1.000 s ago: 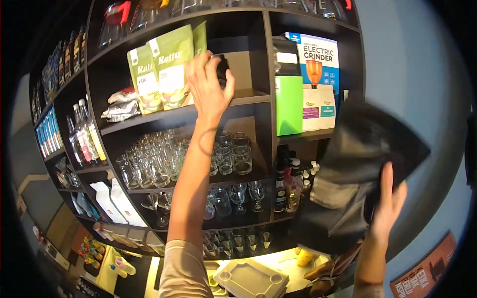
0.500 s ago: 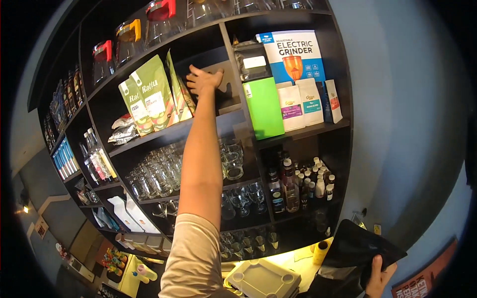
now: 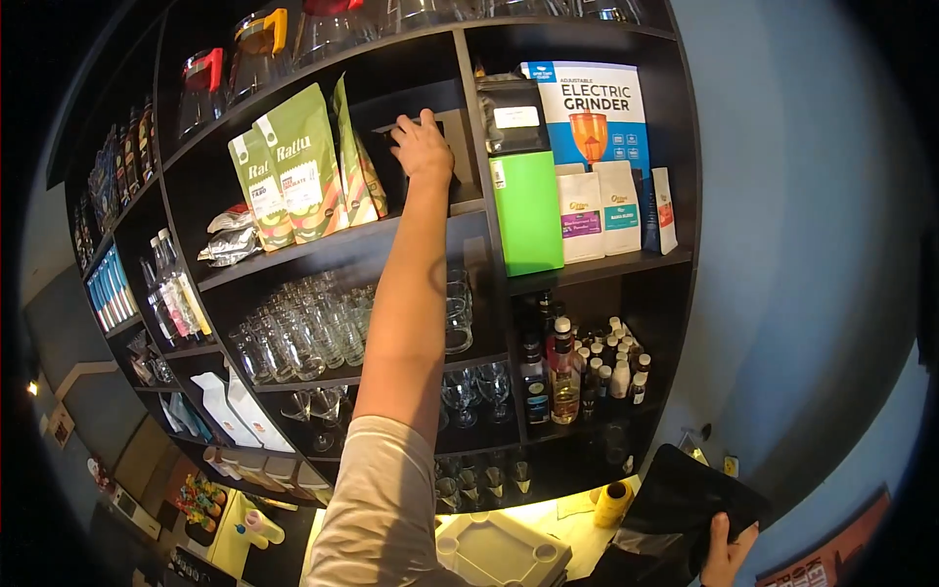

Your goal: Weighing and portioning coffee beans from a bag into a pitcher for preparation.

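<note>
My left hand [image 3: 423, 147] reaches up into a shelf compartment, back of the hand toward me, fingers apart and slightly bent. It is at a dark area near the compartment's right divider; I cannot make out anything held. Just left of it stand green pouches [image 3: 298, 166] with a silvery packet [image 3: 232, 235] beside them. Low on the right, my right hand [image 3: 729, 550] grips a black pouch [image 3: 690, 499], thumb on its face. The pouch is tilted, and its lower part has a paler, shiny patch.
Right of the divider stand a bright green bag [image 3: 528, 215], a grinder box [image 3: 592, 122] and small white pouches [image 3: 618, 210]. Drinking glasses [image 3: 293, 338] fill the shelf below my arm; bottles [image 3: 564, 377] stand right. A grey lidded container [image 3: 499, 548] and yellow roll [image 3: 613, 504] lie below.
My left hand has moved slightly right, toward the divider, and its spread fingers have bent. The right hand and black pouch have shifted a little left and down in view.
</note>
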A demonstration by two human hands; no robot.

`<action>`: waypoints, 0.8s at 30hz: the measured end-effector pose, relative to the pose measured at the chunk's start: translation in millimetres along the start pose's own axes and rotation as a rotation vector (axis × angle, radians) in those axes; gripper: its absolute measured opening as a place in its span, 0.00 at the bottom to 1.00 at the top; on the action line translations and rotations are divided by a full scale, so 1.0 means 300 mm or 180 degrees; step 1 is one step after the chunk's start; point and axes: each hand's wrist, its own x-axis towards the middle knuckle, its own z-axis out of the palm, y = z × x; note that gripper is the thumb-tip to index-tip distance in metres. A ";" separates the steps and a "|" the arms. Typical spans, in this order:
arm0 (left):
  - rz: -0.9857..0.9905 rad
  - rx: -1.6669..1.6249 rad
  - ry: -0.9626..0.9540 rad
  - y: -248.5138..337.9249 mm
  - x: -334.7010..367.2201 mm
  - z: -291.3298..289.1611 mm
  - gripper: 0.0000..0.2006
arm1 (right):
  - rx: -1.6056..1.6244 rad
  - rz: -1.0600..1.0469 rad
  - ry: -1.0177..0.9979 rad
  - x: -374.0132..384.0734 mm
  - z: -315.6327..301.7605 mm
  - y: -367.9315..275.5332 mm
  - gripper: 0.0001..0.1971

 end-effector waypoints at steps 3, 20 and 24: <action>0.0219 -0.0199 -0.0038 -0.016 -0.009 0.003 0.16 | -0.0004 -0.0065 -0.0033 -0.009 0.016 0.039 0.18; 0.1049 -0.0851 0.0227 -0.096 -0.205 -0.207 0.24 | 0.0074 -0.0197 -0.0191 -0.031 0.052 0.098 0.18; 0.1281 -0.0884 0.0301 -0.114 -0.211 -0.193 0.22 | 0.0207 -0.0355 -0.0302 0.002 0.065 0.035 0.18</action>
